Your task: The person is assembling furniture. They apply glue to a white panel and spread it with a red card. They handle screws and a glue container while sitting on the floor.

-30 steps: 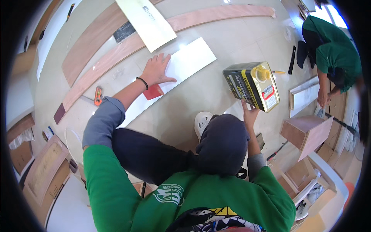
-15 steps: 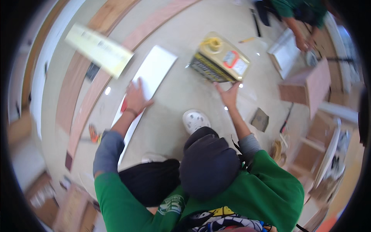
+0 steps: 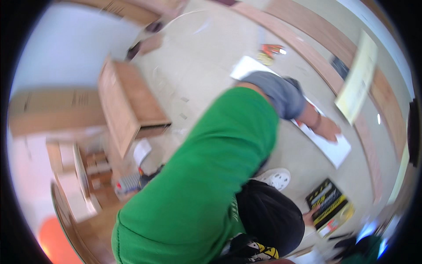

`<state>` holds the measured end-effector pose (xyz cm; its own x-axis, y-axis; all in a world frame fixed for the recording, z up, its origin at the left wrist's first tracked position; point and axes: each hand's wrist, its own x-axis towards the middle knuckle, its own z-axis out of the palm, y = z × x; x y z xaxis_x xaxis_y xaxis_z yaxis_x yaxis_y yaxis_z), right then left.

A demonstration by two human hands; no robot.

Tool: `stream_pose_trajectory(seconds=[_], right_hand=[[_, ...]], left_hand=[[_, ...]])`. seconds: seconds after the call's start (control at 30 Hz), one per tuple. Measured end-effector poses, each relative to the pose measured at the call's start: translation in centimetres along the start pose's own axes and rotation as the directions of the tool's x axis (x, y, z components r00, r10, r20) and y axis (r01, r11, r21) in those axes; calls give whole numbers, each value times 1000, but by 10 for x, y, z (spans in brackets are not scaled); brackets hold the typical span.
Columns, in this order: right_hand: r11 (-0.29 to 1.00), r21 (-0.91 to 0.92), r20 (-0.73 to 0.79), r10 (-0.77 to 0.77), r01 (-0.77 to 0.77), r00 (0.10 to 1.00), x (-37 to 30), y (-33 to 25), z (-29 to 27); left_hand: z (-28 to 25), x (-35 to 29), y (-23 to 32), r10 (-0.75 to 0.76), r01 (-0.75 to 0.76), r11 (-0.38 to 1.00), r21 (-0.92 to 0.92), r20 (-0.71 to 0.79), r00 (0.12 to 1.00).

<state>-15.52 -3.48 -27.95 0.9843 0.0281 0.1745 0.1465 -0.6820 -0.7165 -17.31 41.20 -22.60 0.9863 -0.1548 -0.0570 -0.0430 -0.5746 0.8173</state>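
Head view has swung hard: your left hand still presses flat, fingers spread, on the white rectangular panel on the floor, while your right hand grips the yellow-and-black metal can, now set down by your knee.

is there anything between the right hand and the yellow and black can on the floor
Nothing visible. The right hand rests directly against the side of the yellow and black can, with no gap showing. The left hand lies flat on the white panel, well apart from the can.
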Motion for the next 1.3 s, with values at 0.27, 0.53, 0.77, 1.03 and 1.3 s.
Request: stream_pose_trajectory(seconds=[0.27,0.53,0.77,1.03,1.3], right_hand=[[852,-256,406,-333,456,851,139,-32,15],[-118,-544,835,24,831,550,288,-66,-87],[-469,321,745,661,823,86,376,-80,-165],[-466,338,679,723,818,132,372,-94,-176],[894,-313,489,-138,321,862,140,-31,-109]], left_hand=[[22,42,16,416,-400,720,567,109,903],[-12,10,25,318,-342,657,672,164,934],[-18,12,21,276,-361,575,734,242,930],[-13,25,54,302,-325,442,836,202,931],[-6,-9,25,314,-151,525,838,-25,949]])
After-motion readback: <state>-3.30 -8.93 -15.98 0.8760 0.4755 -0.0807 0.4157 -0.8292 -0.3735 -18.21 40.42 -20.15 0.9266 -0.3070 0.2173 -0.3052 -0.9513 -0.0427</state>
